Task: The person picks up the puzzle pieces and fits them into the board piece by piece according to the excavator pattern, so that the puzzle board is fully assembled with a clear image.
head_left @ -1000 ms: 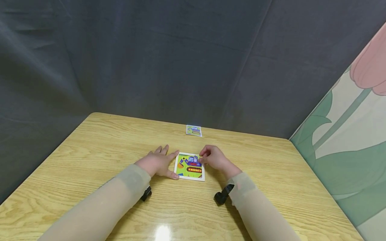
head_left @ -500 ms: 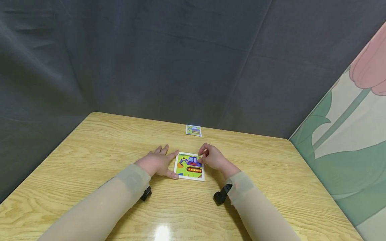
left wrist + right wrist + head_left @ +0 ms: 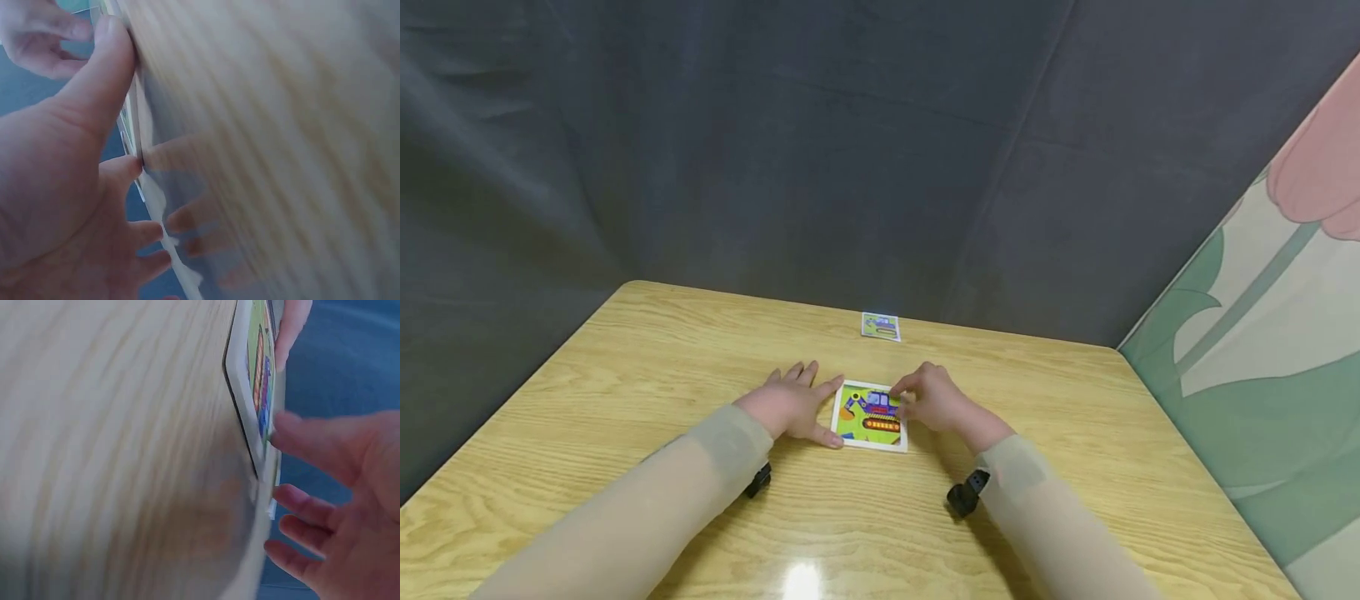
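A square board [image 3: 869,427] with a wide white border and a colourful excavator picture lies flat on the wooden table. My left hand [image 3: 786,410] is spread along its left side, index fingertip at the far corner and thumb at the near one. Over the right side and far right corner is my right hand [image 3: 936,402], its thumb and index finger apart and covering part of the picture. The right wrist view shows the thumb [image 3: 312,437] at the surface of the picture, the other fingers loosely bent with nothing between them.
A small card [image 3: 881,327] with a matching excavator picture lies near the table's far edge. Behind the table [image 3: 850,533] hangs a dark curtain [image 3: 850,150]. A wall [image 3: 1285,333] with a painted flower stands on the right.
My right thumb and index finger have loosened from a closer pinch, and the hand has turned slightly over the board's right side. The left hand and board stay nearly where they were.
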Available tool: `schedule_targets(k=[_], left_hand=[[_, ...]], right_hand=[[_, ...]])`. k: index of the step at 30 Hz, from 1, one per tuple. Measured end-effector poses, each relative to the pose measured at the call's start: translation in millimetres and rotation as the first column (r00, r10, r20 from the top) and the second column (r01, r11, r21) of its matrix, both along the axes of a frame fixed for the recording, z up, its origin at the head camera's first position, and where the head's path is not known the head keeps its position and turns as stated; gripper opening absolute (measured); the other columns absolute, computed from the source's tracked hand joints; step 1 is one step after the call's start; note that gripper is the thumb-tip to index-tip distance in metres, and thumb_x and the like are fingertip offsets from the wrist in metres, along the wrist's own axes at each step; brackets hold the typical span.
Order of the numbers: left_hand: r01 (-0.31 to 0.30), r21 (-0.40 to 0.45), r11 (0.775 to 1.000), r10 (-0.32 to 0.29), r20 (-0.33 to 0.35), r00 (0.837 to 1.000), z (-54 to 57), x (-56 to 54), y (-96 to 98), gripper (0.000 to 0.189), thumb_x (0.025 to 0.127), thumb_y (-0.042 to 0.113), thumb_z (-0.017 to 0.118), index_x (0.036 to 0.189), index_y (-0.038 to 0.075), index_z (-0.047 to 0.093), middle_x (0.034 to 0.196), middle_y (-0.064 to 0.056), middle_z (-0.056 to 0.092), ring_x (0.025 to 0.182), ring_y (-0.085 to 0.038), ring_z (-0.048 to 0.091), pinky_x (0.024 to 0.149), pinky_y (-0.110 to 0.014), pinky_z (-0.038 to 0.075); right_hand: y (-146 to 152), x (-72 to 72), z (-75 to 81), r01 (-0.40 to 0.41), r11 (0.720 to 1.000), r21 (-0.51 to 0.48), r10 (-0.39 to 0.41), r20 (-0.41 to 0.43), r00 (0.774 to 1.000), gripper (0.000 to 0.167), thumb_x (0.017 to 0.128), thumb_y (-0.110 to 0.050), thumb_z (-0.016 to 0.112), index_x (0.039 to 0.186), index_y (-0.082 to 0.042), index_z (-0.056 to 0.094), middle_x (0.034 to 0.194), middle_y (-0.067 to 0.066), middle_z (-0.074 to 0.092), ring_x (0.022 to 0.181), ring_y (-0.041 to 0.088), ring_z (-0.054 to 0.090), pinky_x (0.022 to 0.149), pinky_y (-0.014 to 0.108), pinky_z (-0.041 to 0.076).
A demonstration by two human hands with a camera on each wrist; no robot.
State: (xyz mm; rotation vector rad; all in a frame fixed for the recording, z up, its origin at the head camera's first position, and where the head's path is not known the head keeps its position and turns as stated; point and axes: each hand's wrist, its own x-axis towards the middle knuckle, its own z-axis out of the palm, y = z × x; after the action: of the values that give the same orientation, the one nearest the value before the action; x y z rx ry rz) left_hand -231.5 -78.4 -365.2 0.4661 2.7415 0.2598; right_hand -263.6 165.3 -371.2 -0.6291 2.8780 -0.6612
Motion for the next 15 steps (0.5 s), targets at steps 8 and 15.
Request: schedule_targets(k=[8,15], left_hand=[[0.021,-0.027,0.999,-0.022,-0.017,1.000,-0.1,0.1,0.8,0.103,0.078,0.069,0.067,0.160,0.025,0.022,0.163,-0.019,0.006,0.148,-0.039,0.003,0.117,-0.056,0.005],[0.005,0.022,1.000,-0.005,-0.010,1.000,-2.4,-11.8,2.5,0.101,0.081,0.070,0.064,0.160,0.026,0.019,0.164,-0.018,0.002,0.148,-0.039,0.003,0.117,-0.055,0.006]], right_hand=[[20.9,22.2,3.0,-0.184,0.955,0.234,0.179,0.046,0.983,0.080,0.080,-0.048,0.079,0.148,-0.018,0.049,0.157,0.025,0.025,0.144,0.048,0.014,0.111,0.065,0.020],[30.1,13.6,-1.2,-0.135,0.977,0.163,0.115,0.125,0.985,0.082,0.084,-0.044,0.076,0.154,-0.024,0.039,0.160,0.022,0.017,0.146,0.044,0.008,0.112,0.064,0.019]])
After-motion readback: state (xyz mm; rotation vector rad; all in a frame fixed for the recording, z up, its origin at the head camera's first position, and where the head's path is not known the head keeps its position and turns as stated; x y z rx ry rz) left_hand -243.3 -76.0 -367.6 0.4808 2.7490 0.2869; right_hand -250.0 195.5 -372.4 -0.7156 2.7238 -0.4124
